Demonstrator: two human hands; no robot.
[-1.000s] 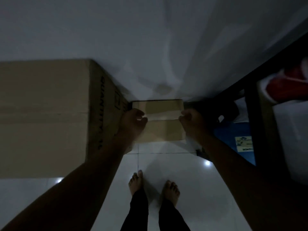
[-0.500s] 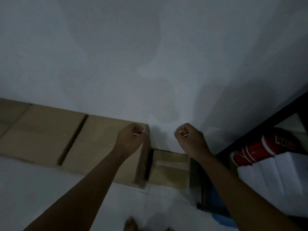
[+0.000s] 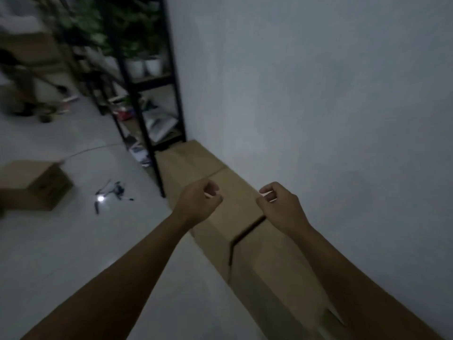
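Dim head view of a store-room corner. The landmark is the black metal rack [image 3: 144, 119]. From its foot a row of three brown cartons runs toward the viewer along the white wall [image 3: 318, 94]. The middle carton [image 3: 235, 200] is the object of interest. It butts against the far carton [image 3: 191, 160], which touches the rack, and a dark gap separates it from the near carton [image 3: 277, 273]. The left hand [image 3: 199, 203] and right hand [image 3: 279, 207] hover apart above the middle carton on the viewer's side of the rack. Their fingers curl inward toward the thumbs, and neither hand contacts the cardboard. Whether either hand pinches something thin cannot be told in the blur. The carton is matt corrugated board, box-shaped, with sharp edges and a flat, closed top. It probably is stiff along its edges, yielding at mid-panel and not slippery, and its weight cannot be judged. The sound hold is likely on two opposite sides, low down near the bottom edges, since no handle shows. Left of the rack, well apart on the glossy tiled floor [image 3: 73, 241], stands a loose box [image 3: 34, 185]. Small dark items [image 3: 114, 192] lie between it and the rack.
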